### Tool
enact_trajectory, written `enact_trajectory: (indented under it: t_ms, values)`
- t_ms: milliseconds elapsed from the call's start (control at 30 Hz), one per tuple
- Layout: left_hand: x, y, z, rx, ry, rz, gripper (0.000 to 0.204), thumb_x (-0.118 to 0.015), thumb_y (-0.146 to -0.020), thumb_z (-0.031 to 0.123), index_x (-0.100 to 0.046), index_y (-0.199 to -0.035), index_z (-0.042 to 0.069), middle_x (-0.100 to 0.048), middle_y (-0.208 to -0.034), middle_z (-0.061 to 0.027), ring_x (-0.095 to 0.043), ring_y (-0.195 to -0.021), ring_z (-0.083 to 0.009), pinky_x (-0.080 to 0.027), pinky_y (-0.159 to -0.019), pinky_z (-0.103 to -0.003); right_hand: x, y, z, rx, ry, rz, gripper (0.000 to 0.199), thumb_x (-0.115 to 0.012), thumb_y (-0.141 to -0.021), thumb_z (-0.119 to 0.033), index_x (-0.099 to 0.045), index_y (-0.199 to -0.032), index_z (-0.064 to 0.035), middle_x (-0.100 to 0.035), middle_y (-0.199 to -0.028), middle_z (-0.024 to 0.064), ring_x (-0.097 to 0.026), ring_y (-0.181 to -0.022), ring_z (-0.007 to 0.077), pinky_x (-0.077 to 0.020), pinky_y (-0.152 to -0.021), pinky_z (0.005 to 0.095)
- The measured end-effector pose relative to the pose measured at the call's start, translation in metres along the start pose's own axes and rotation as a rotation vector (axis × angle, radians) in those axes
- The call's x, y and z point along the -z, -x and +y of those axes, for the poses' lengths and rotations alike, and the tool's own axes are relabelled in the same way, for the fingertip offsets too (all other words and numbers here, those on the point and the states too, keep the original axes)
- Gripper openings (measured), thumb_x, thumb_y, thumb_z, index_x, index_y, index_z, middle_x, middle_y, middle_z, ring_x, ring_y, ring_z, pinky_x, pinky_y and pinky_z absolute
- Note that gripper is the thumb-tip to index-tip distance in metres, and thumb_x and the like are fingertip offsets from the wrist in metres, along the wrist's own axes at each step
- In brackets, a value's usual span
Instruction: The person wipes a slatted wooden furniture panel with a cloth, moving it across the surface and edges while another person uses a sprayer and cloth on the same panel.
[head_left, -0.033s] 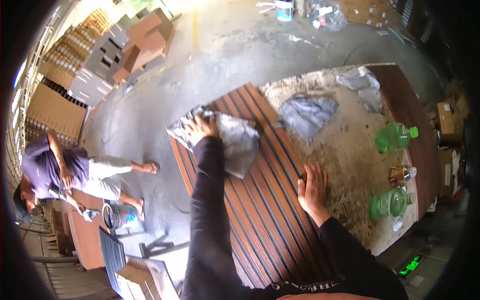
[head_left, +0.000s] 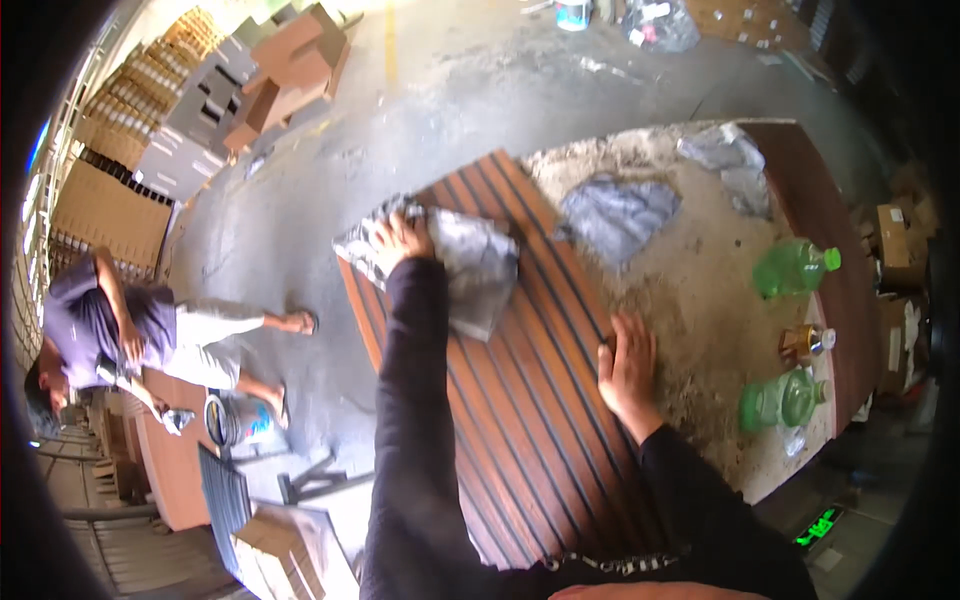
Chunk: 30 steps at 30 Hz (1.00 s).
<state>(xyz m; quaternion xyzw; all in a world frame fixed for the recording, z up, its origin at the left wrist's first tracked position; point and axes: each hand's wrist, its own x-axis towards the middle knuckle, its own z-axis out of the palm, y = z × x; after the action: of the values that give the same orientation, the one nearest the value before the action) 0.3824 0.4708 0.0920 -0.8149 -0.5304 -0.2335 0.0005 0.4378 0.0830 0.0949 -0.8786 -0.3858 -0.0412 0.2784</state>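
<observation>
A brown slatted wood panel point(head_left: 540, 400) with dark grooves lies on a worktable point(head_left: 700, 340) in front of me. My left hand point(head_left: 403, 240) presses a grey rag point(head_left: 475, 270) onto the panel's far left part, its fingers bent over the bunched cloth. The rest of the rag spreads to the right over the slats. At the panel's right edge rests my right hand point(head_left: 630, 370), fingers stretched out and holding nothing; its thumb side touches the edge. Another crumpled grey rag point(head_left: 618, 218) lies beyond it, and a paler cloth point(head_left: 725, 155) near the table's far corner.
Two green bottles point(head_left: 795, 268) and a small amber bottle point(head_left: 803, 342) lie along the table's right side. To the left, a person point(head_left: 130, 325) holds a small cloth beside a bucket point(head_left: 235, 418). Stacked boards point(head_left: 110, 215) stand at the far left; an open cardboard box point(head_left: 270, 550) sits lower left.
The rag's near corner has drawn slightly away from me under my left hand. My right hand stays at the panel's edge. The whole view has shifted a little.
</observation>
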Motion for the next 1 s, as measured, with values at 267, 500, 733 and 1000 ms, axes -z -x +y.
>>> enact_trajectory:
  t_ms: [267,500,733,1000]
  values:
    - [0.039,0.072,-0.025,0.077,0.086,-0.372,0.033,-0.046,-0.083,0.02,-0.049,-0.111,0.003,-0.047,-0.122,-0.0267,-0.058,-0.096,-0.0443,-0.047,-0.083,-0.05,-0.011,-0.014,0.001,0.009,0.046,0.0,0.044,-0.046,-0.089,-0.023,-0.038,-0.128,-0.0028,-0.041,-0.132,0.018,-0.032,-0.128,0.0375,-0.0202,-0.105,0.0543]
    - [0.168,0.372,-0.045,-0.4,0.094,-0.374,0.044,-0.054,-0.074,0.016,-0.051,-0.116,0.005,-0.055,-0.108,-0.0259,-0.06,-0.085,-0.0441,-0.048,-0.063,-0.052,-0.003,-0.016,0.0,0.017,0.01,0.097,0.042,-0.051,-0.086,-0.022,-0.044,-0.124,-0.0032,-0.048,-0.127,0.0175,-0.038,-0.124,0.0362,-0.0243,-0.105,0.051]
    - [0.195,0.402,-0.043,-0.042,0.147,-0.183,0.028,-0.057,-0.07,0.018,-0.063,-0.097,0.014,-0.056,-0.103,-0.0178,-0.05,-0.098,-0.0389,-0.037,-0.086,-0.051,-0.021,0.0,-0.004,0.069,-0.05,0.137,0.048,-0.051,-0.085,-0.02,-0.042,-0.129,-0.002,-0.045,-0.131,0.0161,-0.035,-0.128,0.0349,-0.019,-0.108,0.0504]
    - [0.088,0.164,-0.053,0.004,0.041,-0.029,0.028,-0.057,-0.076,0.018,-0.058,-0.104,0.013,-0.051,-0.113,-0.0153,-0.041,-0.116,-0.035,-0.024,-0.103,-0.051,-0.007,-0.006,-0.008,0.045,-0.071,0.021,0.049,-0.052,-0.084,-0.021,-0.04,-0.128,-0.0027,-0.043,-0.132,0.0143,-0.034,-0.127,0.0341,-0.0224,-0.105,0.0506]
